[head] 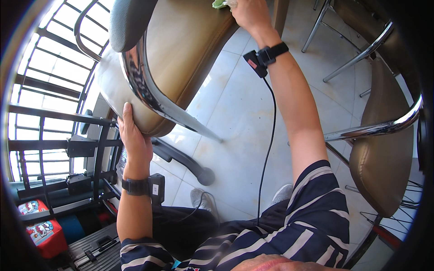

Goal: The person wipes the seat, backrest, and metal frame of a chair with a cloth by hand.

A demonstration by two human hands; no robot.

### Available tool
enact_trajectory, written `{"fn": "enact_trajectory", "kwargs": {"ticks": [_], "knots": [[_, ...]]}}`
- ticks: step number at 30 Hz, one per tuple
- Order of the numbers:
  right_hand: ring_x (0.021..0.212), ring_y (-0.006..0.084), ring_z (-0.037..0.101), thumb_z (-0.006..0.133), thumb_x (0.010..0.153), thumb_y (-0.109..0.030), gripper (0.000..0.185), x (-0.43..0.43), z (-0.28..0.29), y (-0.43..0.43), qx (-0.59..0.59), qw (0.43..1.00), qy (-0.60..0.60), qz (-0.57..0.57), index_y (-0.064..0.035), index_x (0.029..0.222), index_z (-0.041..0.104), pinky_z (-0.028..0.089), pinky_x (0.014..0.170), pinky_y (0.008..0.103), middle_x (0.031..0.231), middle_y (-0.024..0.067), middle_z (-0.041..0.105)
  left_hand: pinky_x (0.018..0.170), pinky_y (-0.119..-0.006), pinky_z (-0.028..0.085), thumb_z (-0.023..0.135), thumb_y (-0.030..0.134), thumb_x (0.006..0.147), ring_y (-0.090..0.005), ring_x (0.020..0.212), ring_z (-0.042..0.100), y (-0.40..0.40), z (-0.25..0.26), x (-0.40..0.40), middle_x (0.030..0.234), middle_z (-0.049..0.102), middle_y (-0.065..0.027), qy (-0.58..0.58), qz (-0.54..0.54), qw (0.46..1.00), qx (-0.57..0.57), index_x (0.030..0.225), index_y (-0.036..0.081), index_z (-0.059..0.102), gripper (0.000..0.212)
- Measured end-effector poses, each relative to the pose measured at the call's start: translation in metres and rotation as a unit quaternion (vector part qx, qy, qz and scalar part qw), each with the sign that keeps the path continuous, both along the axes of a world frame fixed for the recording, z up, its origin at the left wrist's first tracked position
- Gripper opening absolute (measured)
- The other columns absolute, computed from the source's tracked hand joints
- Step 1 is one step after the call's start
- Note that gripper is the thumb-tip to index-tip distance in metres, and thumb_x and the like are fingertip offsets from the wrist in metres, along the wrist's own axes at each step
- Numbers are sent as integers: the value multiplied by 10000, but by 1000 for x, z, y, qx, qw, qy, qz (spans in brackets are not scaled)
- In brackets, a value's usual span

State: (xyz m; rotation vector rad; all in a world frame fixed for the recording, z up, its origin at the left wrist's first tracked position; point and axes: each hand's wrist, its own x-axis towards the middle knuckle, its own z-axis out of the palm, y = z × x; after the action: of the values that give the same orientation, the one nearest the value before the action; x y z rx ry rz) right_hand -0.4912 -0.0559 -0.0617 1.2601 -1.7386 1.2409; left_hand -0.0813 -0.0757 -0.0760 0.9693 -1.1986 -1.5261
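A brown padded chair seat (183, 57) with a curved chrome tube (149, 91) and a grey armrest pad (130, 23) stands in front of me, at the upper left. My left hand (135, 139) grips the near end of the cushion, its thumb on the upper face and its fingers hidden beneath. At the top edge of the picture, my right hand (251, 15) holds a crumpled green and white cloth (221, 3) against the cushion's far part. Both wrists wear black straps with small boxes; a cable hangs from the right one.
More brown chairs (383, 145) with chrome legs stand on the right. At the left are a black metal rack (67, 117), a barred window and red packages (49, 237). A dark caster-ended base leg (186, 161) lies low over the tiled floor (237, 135), near my shoes.
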Motion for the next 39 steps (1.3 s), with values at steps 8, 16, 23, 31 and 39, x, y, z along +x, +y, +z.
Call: {"fn": "enact_trajectory", "kwargs": {"ticks": [8,16,23,31,39], "knots": [[886,390,701,629,881,-226,232,21,21,-12,87,993,-28,77,-59,831,782,557,842,495,869,197,722,997,-408,579,523,367,1106,-243,1177,666,0,0,-5,1269,635,-122,-3,3,1000,-10,1357,58,513,398],[1239,281,560,659,841,-231,349,154,4,40,170,965,53,192,-215,1166,786,391,1053,495,1236,73,644,982,-426,594,529,381,1104,-264,1170,682,-5,-3,-1,1275,649,-138,-8,-6,1000,-10,1370,50,512,425],[1319,249,446,558,923,-282,444,148,1,75,149,946,75,277,-138,1304,735,289,1105,459,1407,62,554,958,-414,610,531,397,1103,-257,1134,707,-6,-1,1,1265,670,-127,-5,-23,1000,0,1349,51,544,424],[1147,246,586,767,918,-258,601,118,14,45,190,926,36,325,-258,1488,578,429,978,423,1188,60,647,938,-412,617,538,407,1099,-255,1109,717,-7,-3,1,1232,687,-117,-16,-12,1000,9,1337,63,562,419],[1248,228,557,749,843,-549,443,123,16,16,226,946,41,228,-197,1112,747,383,1001,550,1167,17,688,960,-434,612,542,413,1096,-271,1155,694,-10,-4,6,1284,649,-139,-10,-42,999,11,1383,35,500,477]]}}
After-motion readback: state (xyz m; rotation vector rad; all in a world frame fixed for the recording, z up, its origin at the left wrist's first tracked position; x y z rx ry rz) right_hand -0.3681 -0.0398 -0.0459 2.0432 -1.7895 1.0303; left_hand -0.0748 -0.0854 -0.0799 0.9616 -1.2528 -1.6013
